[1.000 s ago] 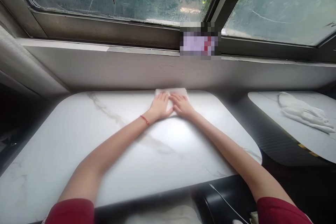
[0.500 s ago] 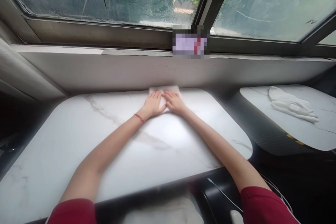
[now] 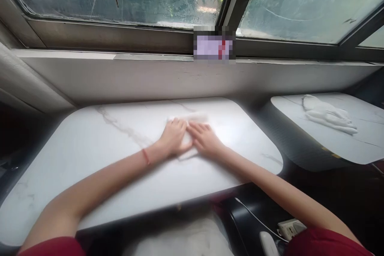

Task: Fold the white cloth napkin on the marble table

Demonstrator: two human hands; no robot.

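A thin white cloth (image 3: pixel 189 155) lies on the white marble-patterned table (image 3: pixel 120 184), slightly smeared by motion. My left hand (image 3: pixel 174 138) presses down on it, fingers over its surface and thumb pointing right; a red bracelet circles that wrist. Beside it, my right hand (image 3: pixel 207 140) rests on the same cloth with fingers stretched toward the window. Both hands are open, and their fingertips almost meet near the middle of the cloth. Most of the cloth is hidden beneath them, with its far and near edges showing.
At the right, a second table (image 3: pixel 366 144) bears a crumpled white cloth (image 3: pixel 330 114). Beyond the tables runs a low wall (image 3: pixel 135 80) under a framed window. A white cable (image 3: pixel 258 220) and a power socket (image 3: pixel 291 228) sit low at the right.
Both hands and the cloth have moved from the table's far edge toward me. My elbows have spread outward. The view has shifted slightly.
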